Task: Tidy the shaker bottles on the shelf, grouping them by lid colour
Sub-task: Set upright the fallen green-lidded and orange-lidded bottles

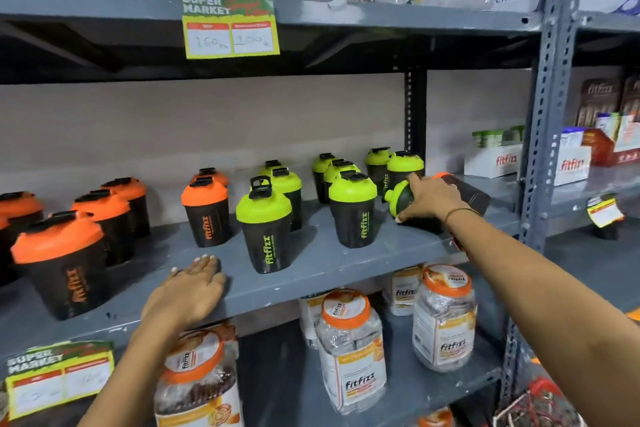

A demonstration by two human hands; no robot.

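Black shaker bottles stand on a grey shelf [346, 274]. Several orange-lidded ones [59, 246] are grouped at the left, with another orange-lidded bottle [206, 208] near the middle. Several green-lidded ones [353, 208] stand to the right, one [265, 229] near the front. My right hand [431, 199] is shut on a green-lidded bottle [400, 199] lying on its side at the shelf's right end. Behind it lies another bottle with an orange lid [465, 189]. My left hand [188, 291] rests flat on the shelf's front edge, fingers apart, holding nothing.
A price tag [230, 26] hangs from the shelf above, which carries large jars. Orange-lidded jars [349, 350] fill the shelf below. A perforated steel upright [550, 114] bounds the right end, with boxed goods [495, 158] beyond it.
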